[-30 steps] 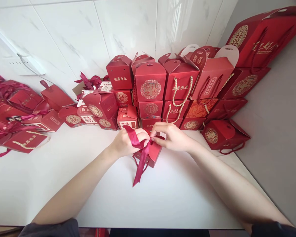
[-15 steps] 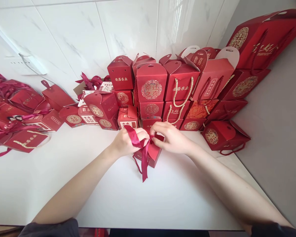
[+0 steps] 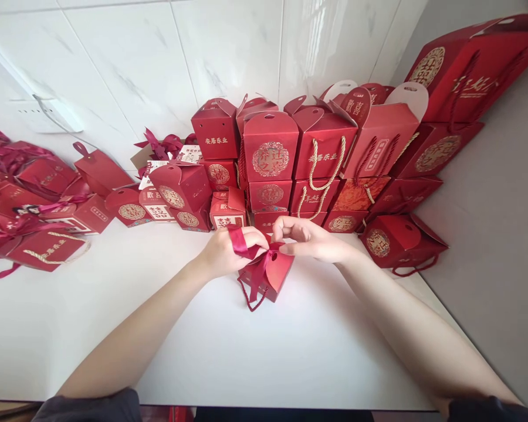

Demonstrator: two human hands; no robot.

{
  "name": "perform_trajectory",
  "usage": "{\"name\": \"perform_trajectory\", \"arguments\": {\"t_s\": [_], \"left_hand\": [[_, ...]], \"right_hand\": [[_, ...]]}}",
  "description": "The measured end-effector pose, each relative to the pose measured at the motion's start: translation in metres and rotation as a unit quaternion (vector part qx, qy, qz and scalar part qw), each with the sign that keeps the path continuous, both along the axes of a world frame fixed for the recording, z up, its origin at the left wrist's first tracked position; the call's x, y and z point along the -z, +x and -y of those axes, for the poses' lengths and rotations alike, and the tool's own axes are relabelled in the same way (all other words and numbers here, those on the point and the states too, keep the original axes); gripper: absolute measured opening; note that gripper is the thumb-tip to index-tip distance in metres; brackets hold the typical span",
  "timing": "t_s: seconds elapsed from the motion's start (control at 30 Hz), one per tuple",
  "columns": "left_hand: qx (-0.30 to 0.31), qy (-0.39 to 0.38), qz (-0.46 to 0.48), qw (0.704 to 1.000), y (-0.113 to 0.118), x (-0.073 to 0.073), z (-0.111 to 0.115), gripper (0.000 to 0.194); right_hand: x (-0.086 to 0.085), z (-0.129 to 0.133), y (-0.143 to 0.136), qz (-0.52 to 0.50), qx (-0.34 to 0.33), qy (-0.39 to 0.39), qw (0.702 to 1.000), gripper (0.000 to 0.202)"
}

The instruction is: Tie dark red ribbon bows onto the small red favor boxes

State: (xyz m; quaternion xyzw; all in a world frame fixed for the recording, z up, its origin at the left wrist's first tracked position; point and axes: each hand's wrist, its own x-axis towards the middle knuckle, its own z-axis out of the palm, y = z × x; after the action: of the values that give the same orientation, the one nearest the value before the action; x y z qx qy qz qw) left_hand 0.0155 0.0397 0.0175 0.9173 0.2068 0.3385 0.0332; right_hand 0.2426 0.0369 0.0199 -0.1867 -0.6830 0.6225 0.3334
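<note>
One red box (image 3: 279, 272) is sitting on one white table (image 3: 290, 351), its one magenta ribbon (image 3: 240, 245) being gripped by one left hand (image 3: 222, 253), while one right hand (image 3: 312, 241) is curling near it, its hold impossible to tell, and over ten stacked boxes (image 3: 270, 157) are standing behind.

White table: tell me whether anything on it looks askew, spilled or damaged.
The boxes at far left look askew: they lie jumbled at different angles, with ribbons among them, whereas the boxes at the centre back stand in stacks. No spill or damage is visible.
</note>
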Motion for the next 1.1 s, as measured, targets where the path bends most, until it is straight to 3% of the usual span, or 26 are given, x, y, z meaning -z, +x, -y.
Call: {"name": "perform_trajectory", "arguments": {"t_s": [0.17, 0.27, 0.4, 0.5, 0.6, 0.73, 0.87, 0.97, 1.1], "left_hand": [[0.015, -0.039, -0.003, 0.999, -0.005, -0.002, -0.004, 0.008], [0.026, -0.048, 0.006, 0.998, -0.007, -0.001, -0.006, 0.008], [0.03, -0.034, 0.008, 0.999, -0.007, -0.001, -0.006, 0.01], [0.032, -0.001, 0.01, 0.999, -0.005, 0.0, -0.004, 0.013], [0.047, 0.043, 0.025, 0.998, -0.002, 0.001, -0.001, 0.014], [0.057, 0.079, 0.036, 0.995, 0.002, 0.0, 0.002, 0.016], [0.062, 0.081, 0.042, 0.994, 0.003, 0.002, 0.003, 0.017], [0.054, 0.049, 0.041, 0.997, 0.003, 0.003, 0.002, 0.014], [0.01, -0.078, 0.036, 0.996, 0.002, -0.006, 0.004, 0.008]], "right_hand": [[-0.007, -0.001, 0.011, -0.089, 0.003, -0.08, 0.993, 0.021], [-0.019, 0.0, 0.03, -0.07, 0.028, -0.076, 0.994, 0.02], [-0.04, 0.004, 0.064, 0.044, 0.047, -0.041, 0.997, 0.021], [-0.05, 0.007, 0.078, 0.214, -0.006, -0.061, 0.975, 0.038], [-0.047, 0.008, 0.07, 0.297, -0.036, -0.085, 0.95, 0.045], [-0.033, 0.004, 0.039, 0.256, -0.055, -0.101, 0.96, 0.05], [-0.021, 0.003, 0.019, 0.237, -0.024, -0.094, 0.967, 0.051], [-0.019, 0.002, 0.015, 0.238, -0.005, -0.081, 0.968, 0.044], [-0.017, -0.001, 0.018, 0.227, 0.011, -0.071, 0.971, 0.038]]}}
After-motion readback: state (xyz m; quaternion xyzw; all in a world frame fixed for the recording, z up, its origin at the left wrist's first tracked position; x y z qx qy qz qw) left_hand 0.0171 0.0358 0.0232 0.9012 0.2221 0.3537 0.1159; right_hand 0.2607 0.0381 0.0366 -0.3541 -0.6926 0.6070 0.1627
